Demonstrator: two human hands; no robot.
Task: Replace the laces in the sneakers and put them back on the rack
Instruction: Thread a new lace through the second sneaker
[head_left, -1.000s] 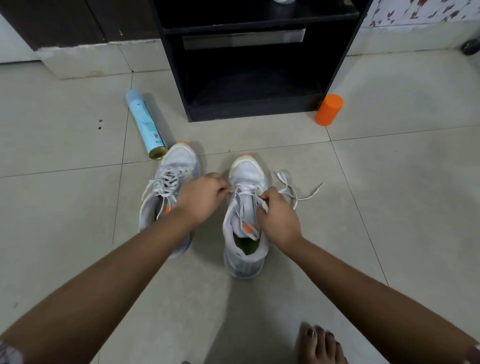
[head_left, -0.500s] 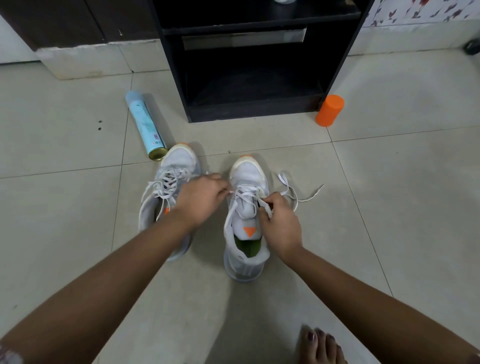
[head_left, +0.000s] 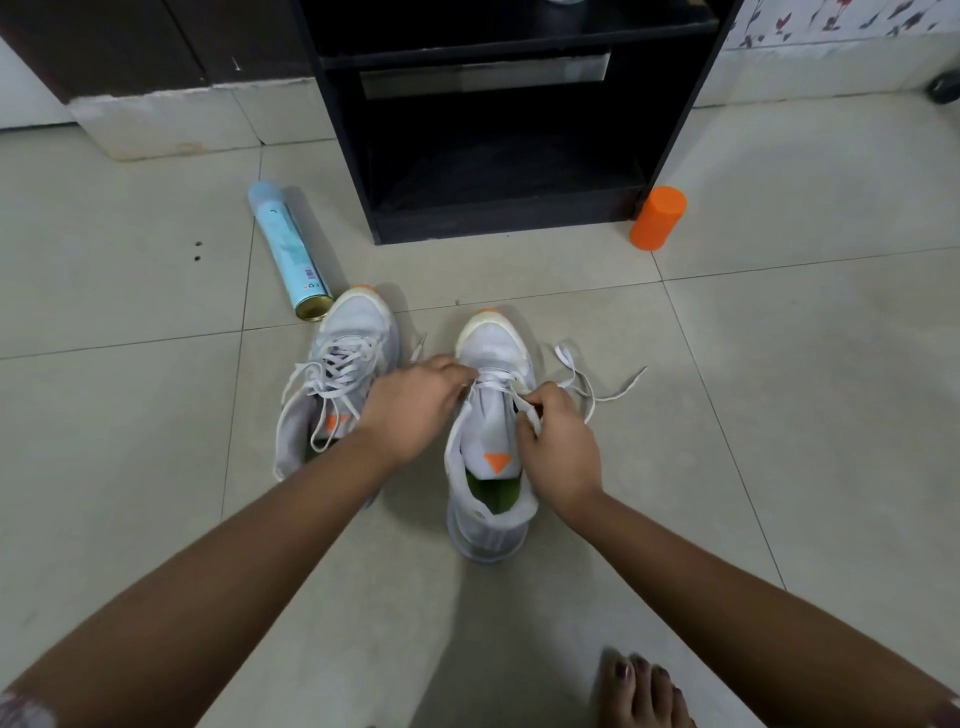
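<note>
Pale grey floor tiles (head_left: 779, 415) fill the view, with a black open-fronted wooden shoe rack (head_left: 498, 228) standing against the far wall; its lower shelf is dark and I cannot tell what is in it. Two white mesh sneakers with orange toe tips sit side by side on the floor in front of the rack, toes pointing toward it; the left sneaker (head_left: 358, 322) has its laces threaded but loose, and its toe lies just beside the gold end of a light blue spray can (head_left: 288, 249) lying on its side. The right sneaker (head_left: 493, 338) shows an orange triangle on its tongue (head_left: 497, 461) and a green insole (head_left: 493, 491); only its lowest eyelets carry a flat white lace (head_left: 587, 387), whose free ends trail onto the tiles to the right. The left hand (head_left: 415, 410) reaches across to that sneaker's left edge, fingers curled, its grip closed on the lace near the toe; the right hand (head_left: 558, 447) sits at the sneaker's right edge, its grip pinched on a strand of the same lace. An orange plastic cylinder (head_left: 657, 218) stands by the rack's right corner; a bare foot (head_left: 639, 691) shows at the bottom edge.
</note>
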